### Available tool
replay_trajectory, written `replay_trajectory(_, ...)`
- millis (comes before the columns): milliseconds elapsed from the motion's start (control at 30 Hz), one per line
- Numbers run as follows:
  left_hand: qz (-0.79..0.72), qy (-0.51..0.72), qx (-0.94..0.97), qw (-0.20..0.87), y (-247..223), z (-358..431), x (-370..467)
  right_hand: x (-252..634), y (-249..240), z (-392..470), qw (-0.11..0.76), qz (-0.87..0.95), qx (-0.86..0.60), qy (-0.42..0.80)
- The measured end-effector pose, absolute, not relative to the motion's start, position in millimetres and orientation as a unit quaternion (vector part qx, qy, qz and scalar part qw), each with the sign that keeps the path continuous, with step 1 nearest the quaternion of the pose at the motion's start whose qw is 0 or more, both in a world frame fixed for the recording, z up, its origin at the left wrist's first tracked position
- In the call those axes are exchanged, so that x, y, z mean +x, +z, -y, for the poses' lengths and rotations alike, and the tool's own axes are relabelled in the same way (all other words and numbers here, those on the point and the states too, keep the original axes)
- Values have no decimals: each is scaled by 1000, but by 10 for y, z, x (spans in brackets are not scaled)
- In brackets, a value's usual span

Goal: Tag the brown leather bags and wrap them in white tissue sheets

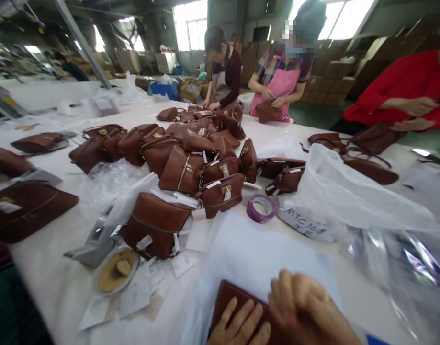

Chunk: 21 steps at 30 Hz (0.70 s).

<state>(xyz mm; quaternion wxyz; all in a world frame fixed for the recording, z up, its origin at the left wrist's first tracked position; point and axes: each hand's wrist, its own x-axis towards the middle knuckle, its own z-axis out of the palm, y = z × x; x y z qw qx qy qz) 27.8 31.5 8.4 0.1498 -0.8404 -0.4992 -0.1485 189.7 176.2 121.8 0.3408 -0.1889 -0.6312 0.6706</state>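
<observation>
A brown leather bag [230, 293] lies at the bottom of the head view, on white sheets of paper [266, 251]. My left hand [241, 323] rests on it with fingers outstretched, pressing on the leather. Over the bag's right side, my right hand [306, 302] is curled closed and a little blurred. What its fingers hold, if anything, is hidden. Just past the paper is a roll of purple tape [261, 208]. Another brown bag [157, 225] with a zip lies to the left, beside a round dish [116, 270] of yellowish material and loose white tags [134, 298].
Many brown bags [184, 167] are heaped across the table's middle. Clear plastic bags [363, 187] lie on the right, one pouch [306, 220] with handwriting. Three co-workers stand across the table: one in a brown apron [220, 88], one in pink [277, 91], one in red [402, 91].
</observation>
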Motion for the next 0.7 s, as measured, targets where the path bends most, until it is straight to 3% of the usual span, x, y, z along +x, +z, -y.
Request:
replay_trajectory(33, 494, -162, -840, 157, 60, -339, 266, 1991, 1087, -1959, 349, 632, -269, 638)
replay_trajectory(100, 481, -188, -839, 172, 32, -384, 265, 2155, 764, -2362, 327, 659, -497, 461)
replay_trajectory(133, 477, -198, -837, 178, 30, -404, 272, 2220, 588, -2546, 316, 678, -543, 380)
replay_trajectory(267, 475, -211, -838, 167, 63, -453, 291, 2321, 30, -3019, 248, 762, -556, 220)
replay_trajectory(367, 476, -213, -840, 149, 82, -460, 287, 2305, -77, -3140, 194, 784, -554, 202)
replay_trajectory(700, 475, -207, -847, 118, 128, -467, 264, 2262, 52, -3469, 70, 786, -528, 314)
